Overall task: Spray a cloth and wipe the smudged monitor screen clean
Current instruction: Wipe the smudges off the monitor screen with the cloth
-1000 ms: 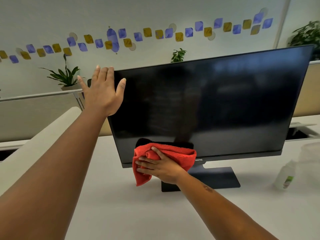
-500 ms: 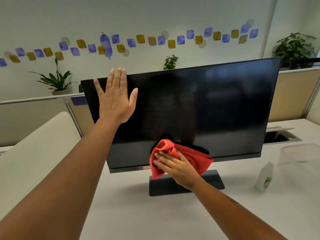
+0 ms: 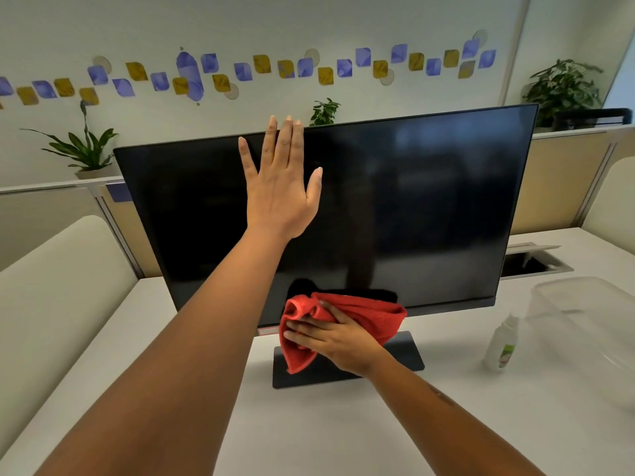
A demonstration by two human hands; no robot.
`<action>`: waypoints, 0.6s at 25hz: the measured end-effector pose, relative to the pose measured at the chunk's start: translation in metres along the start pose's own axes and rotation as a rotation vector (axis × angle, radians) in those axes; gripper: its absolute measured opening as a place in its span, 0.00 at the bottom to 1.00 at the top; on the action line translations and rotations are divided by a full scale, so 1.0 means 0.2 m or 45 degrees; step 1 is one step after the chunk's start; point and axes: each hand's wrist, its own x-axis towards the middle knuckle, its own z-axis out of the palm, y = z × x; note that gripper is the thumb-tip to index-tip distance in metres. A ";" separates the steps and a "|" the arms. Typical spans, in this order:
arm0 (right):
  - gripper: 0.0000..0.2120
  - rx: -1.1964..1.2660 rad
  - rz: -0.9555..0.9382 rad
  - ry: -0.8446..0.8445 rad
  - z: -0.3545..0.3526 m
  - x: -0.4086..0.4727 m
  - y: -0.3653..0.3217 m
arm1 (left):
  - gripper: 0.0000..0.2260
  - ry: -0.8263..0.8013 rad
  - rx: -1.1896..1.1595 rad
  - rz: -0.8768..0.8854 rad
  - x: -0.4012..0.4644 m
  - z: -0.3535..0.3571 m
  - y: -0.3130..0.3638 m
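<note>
A wide black monitor point(image 3: 429, 207) stands on a dark flat base point(image 3: 405, 352) on the white desk; its screen is off and reflects the room. My left hand point(image 3: 280, 190) is held flat with fingers spread in front of the screen's upper middle, fingertips at the top edge. My right hand point(image 3: 335, 338) presses a bunched red cloth point(image 3: 374, 314) against the lower edge of the screen, just above the base. A small clear spray bottle point(image 3: 501, 347) with a green label stands on the desk to the right.
A clear plastic bin point(image 3: 584, 324) sits at the right beside the bottle. An open cable hatch point(image 3: 529, 262) lies behind it. Low partitions with potted plants point(image 3: 82, 149) run behind the desk. A pale padded seat back point(image 3: 51, 286) rises at the left.
My left hand has shifted from the monitor's left edge toward the upper middle of the screen. The cloth and right hand stay at the bottom edge; the view has swung left.
</note>
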 end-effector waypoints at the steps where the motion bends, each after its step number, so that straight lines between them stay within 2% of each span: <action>1: 0.34 0.021 0.011 0.019 0.01 -0.05 0.02 | 0.28 0.001 0.005 -0.003 0.00 0.00 0.00; 12: 0.38 0.105 0.273 -0.016 -0.03 -0.56 0.30 | 0.29 -0.010 -0.056 -0.064 0.00 -0.02 0.03; 15: 0.34 0.178 0.551 0.258 -0.09 -0.53 0.33 | 0.28 0.012 -0.063 -0.096 0.01 -0.02 0.05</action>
